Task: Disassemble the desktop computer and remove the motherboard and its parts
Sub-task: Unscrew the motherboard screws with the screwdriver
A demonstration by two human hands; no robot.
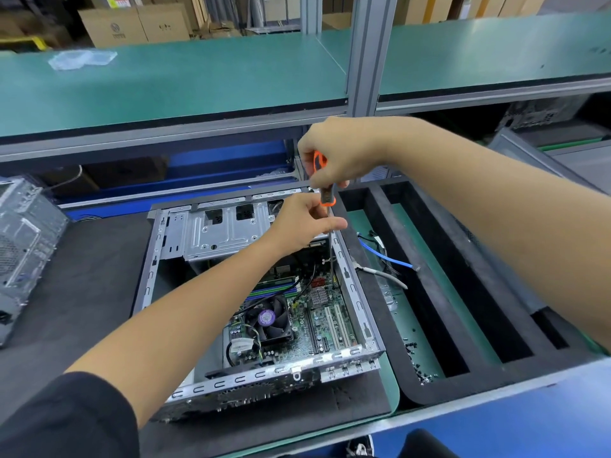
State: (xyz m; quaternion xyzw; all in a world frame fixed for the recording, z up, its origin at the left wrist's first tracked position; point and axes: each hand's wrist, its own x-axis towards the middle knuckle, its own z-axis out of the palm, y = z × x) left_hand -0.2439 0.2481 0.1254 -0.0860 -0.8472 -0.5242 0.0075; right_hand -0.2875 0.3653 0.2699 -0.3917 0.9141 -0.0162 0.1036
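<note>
Both hands (334,153) on screwdriver (325,190), shaft in computer case (350,279)

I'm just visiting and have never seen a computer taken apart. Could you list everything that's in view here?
Computer case: one, grey metal, open, on the dark mat in the middle.
Motherboard: one, green, inside the case.
Cooling fan: one, black with a purple label, on the motherboard.
Screwdriver: one, orange and grey handle, long shaft reaching down into the case.
Foam tray: one, black, long compartments, right of the case.
Cables: a few, blue and white, in the tray.
Small screws: many, dark, in the tray.
Second case: one, grey, far left.
Cardboard boxes: several, brown, background.
Right hand: grips the screwdriver handle.
Left hand: pinches the shaft.
</note>
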